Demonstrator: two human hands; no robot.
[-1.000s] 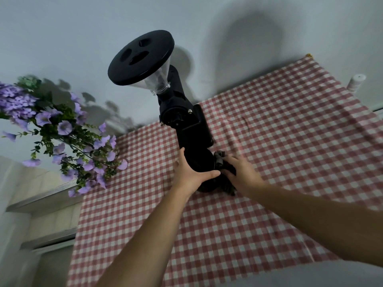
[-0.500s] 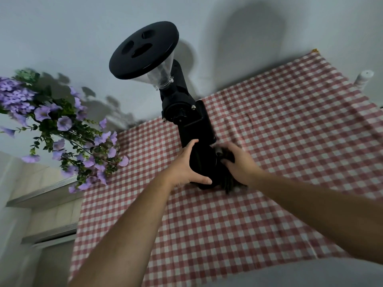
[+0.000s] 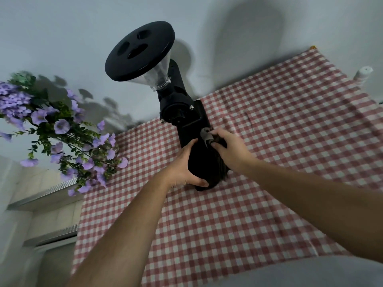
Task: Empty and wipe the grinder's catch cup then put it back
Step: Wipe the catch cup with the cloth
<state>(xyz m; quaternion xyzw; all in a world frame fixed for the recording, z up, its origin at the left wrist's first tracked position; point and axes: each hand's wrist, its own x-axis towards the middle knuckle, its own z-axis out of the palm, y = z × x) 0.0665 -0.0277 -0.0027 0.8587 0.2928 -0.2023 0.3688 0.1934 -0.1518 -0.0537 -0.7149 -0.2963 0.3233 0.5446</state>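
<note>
- The left hand (image 3: 183, 166), in the middle of the frame, is wrapped around the left flank and lower end of the dark, smooth, rounded catch cup (image 3: 204, 162), thumb across its lower edge, gripping it
- The right hand (image 3: 229, 149) lies over the cup's upper right side, its fingers (image 3: 215, 134) curled at a small grey, metal-looking part (image 3: 205, 135) where the cup meets the machine; whether it pinches that part or only presses the cup cannot be told
- The cup sits at the foot of the tall black coffee grinder (image 3: 182, 112), touching its body; whether it is fully seated is hidden by the hands
- Judged from its look, the cup is a rigid, light shell, plastic or coated metal, with a slick matte skin; a two-sided hold around the waist, as the left hand has, seems safest, since a fingertip hold on the rim could slip
- The grinder looks top-heavy, with a clear funnel hopper (image 3: 154, 76) under a wide black disc lid (image 3: 139, 52) towards the upper middle, so a hard pull on the cup could rock it
- All rests on a red-and-white checked tablecloth (image 3: 290, 131) that may slide or bunch under load
- Purple flowers with green leaves (image 3: 56, 129) hang at the left, well apart from the hands
</note>
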